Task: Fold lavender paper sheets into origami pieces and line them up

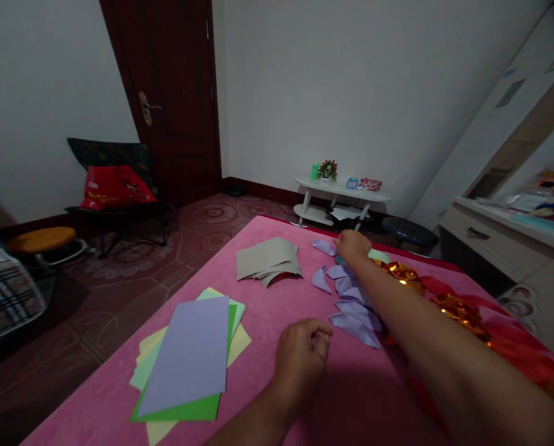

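Note:
My right hand (353, 246) reaches to the far part of the pink-covered table, its fingers pinched at the end of a folded purple paper piece (324, 247). Below it, several more folded purple paper pieces (348, 290) lie in a loose group, partly hidden by my right forearm. Nearer to me, my left hand (303, 353) rests with curled fingers above the cloth, and nothing shows in it. To its left lies a stack of coloured paper sheets, a purple sheet (188, 353) on top, with green, pale green and yellow ones fanned beneath.
Grey-backed sheets (267, 260) lie mid-table on the pink cloth (258, 322). Shiny gold folded pieces (462, 310) and red ones line the right side. Beyond the table stand a white side table (346, 191), a dark stool (409, 232) and a chair with a red bag (116, 187).

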`<state>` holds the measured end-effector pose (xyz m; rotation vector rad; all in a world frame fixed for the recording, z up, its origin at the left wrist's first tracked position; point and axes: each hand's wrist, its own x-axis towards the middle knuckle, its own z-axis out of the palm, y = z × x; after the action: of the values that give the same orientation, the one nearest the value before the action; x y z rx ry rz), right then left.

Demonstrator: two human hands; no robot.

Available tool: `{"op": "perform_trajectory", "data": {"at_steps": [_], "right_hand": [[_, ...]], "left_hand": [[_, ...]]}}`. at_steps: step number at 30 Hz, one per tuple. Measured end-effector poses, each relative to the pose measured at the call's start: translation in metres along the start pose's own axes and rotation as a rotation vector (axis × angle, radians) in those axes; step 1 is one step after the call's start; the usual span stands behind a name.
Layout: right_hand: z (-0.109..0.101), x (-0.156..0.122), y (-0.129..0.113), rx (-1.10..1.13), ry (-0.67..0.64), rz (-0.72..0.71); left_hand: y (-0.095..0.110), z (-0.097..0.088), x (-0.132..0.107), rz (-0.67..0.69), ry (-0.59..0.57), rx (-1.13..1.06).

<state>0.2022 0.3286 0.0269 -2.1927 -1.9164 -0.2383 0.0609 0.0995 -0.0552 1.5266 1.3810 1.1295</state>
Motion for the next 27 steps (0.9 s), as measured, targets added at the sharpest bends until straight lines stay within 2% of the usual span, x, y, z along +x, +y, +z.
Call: {"op": "perform_trajectory", "data": {"at_steps": [5, 10, 14, 18, 22, 27], "right_hand": [[-0.021, -0.031, -0.001, 0.027, -0.051, -0.148], [-0.025, -0.066, 0.002, 0.005, -0.077, -0.320], [-0.024, -0.068, 0.007, -0.017, -0.048, -0.471], [-0.018, -0.060, 0.006, -0.070, -0.104, -0.583], [-0.013, -0.057, 0.005, -0.119, -0.130, -0.603], [-0.014, -0.049, 0.009, -0.148, -0.053, -0.444]], "left_hand": [[0.003, -0.001, -0.002, 0.016, -0.009, 0.021], [0.007, -0.003, -0.002, 0.022, -0.013, 0.066], [0.006, -0.003, -0.003, 0.040, -0.016, 0.096], [0.006, -0.003, -0.004, 0.055, -0.023, 0.125], [0.007, -0.004, -0.004, 0.056, -0.036, 0.154], [0.009, -0.005, -0.004, 0.048, -0.045, 0.199]]}}
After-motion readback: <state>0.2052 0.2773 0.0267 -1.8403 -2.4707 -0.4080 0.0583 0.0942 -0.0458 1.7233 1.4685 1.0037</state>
